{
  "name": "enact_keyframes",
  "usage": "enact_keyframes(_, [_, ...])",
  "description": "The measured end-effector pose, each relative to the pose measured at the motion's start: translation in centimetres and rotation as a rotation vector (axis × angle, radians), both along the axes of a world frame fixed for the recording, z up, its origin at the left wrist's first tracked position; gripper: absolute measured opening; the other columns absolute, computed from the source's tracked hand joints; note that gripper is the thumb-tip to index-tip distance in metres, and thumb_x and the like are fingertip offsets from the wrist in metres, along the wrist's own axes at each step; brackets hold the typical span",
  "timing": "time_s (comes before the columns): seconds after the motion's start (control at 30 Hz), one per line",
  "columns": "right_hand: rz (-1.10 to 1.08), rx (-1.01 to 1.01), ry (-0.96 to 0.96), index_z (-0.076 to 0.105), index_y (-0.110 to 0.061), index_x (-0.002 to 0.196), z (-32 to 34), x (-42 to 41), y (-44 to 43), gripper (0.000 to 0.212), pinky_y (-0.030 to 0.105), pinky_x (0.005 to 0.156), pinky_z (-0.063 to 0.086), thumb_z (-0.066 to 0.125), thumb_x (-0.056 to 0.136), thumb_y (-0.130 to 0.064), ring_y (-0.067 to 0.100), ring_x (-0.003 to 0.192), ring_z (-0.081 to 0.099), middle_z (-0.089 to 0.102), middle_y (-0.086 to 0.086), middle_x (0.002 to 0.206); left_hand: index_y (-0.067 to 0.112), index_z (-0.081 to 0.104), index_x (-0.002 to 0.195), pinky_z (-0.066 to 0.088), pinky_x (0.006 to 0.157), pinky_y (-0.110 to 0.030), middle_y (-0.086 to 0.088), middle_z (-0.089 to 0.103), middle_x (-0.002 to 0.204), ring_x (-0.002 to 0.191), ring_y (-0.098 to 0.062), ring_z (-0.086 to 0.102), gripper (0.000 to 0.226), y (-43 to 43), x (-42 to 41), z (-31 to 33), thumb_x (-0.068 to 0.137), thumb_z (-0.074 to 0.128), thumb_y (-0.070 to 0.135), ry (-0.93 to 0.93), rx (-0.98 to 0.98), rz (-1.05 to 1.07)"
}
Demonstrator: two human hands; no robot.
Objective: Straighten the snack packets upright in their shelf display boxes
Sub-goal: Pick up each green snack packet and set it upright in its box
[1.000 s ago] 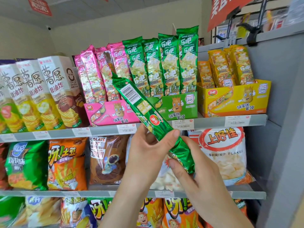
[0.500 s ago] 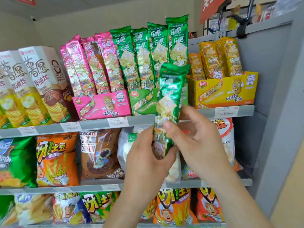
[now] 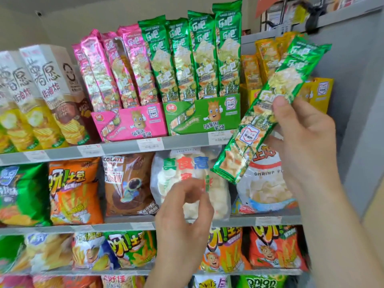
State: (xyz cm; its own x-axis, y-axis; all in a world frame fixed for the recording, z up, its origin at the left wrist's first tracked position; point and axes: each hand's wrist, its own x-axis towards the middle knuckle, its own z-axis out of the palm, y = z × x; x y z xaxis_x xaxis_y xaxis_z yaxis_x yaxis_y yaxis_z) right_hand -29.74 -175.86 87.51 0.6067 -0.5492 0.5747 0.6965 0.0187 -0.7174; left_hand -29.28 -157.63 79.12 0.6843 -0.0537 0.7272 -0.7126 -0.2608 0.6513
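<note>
Green snack packet [image 3: 268, 113] is now held by the right hand [image 3: 301, 138] alone, thumb on its printed front and fingers behind, pinching it around the middle. Half a second ago both hands held it nearly upright in front of the green display box [image 3: 203, 117]. It has since swung out to the right and hangs in the air, slanted, with its top over the yellow display box [image 3: 320, 92] and its bottom over the shrimp flakes bag [image 3: 268, 190] one shelf down. A second ago its barcode side showed; now the front faces out, so it looks turned the right way for display and still needs to be set upright and slotted in.

The left hand [image 3: 185, 221] has let go and dropped lower. It is blurred, with fingers loosely curled and nothing in them, in front of the white cracker bag [image 3: 182, 163].

The standing green packets [image 3: 195, 57] fill the front of their box in a tight, upright row. I see no open gap from here, so the free hand may have to part them. The pink packets [image 3: 112, 69] in the pink display box [image 3: 128, 123] lean to the left and probably need straightening too. The grey side panel [image 3: 353, 80] stands close on the right.
</note>
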Motion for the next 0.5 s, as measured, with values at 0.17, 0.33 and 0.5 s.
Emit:
enact_keyframes(0.17, [0.083, 0.013, 0.044, 0.070, -0.021, 0.084, -0.7, 0.3, 0.5, 0.016, 0.032, 0.068, 0.055, 0.059, 0.093, -0.029, 0.006, 0.075, 0.064, 0.071, -0.010, 0.081, 0.041, 0.065, 0.113, 0.054, 0.076, -0.022, 0.006, 0.069, 0.093, 0.087, -0.011, 0.067, 0.041, -0.3, -0.6, 1.1, 0.076, 0.075, 0.029, 0.244, -0.150, -0.286])
enact_keyframes(0.33, [0.157, 0.029, 0.125, 0.061, -0.016, 0.124, -1.6, 0.6, 1.0, 0.041, 0.034, 0.078, 0.052, 0.065, 0.088, -0.034, 0.010, 0.091, 0.067, 0.074, -0.007, 0.101, 0.045, 0.070, 0.088, 0.055, 0.067, -0.017, 0.009, 0.074, 0.076, 0.070, -0.008, 0.070, 0.038, -0.5, -1.0, 1.4, 0.056, 0.085, 0.031, 0.192, -0.198, -0.262])
enact_keyframes(0.5, [0.385, -0.043, 0.178, 0.049, -0.021, 0.139, -2.9, 0.2, 2.0, 0.059, 0.027, 0.065, 0.056, 0.071, 0.084, -0.031, 0.010, 0.098, 0.070, 0.070, -0.003, 0.120, 0.032, 0.062, 0.069, 0.051, 0.057, -0.017, 0.007, 0.065, 0.062, 0.056, -0.003, 0.061, 0.033, -0.6, -0.8, 1.4, 0.064, 0.088, 0.013, 0.180, -0.158, -0.153])
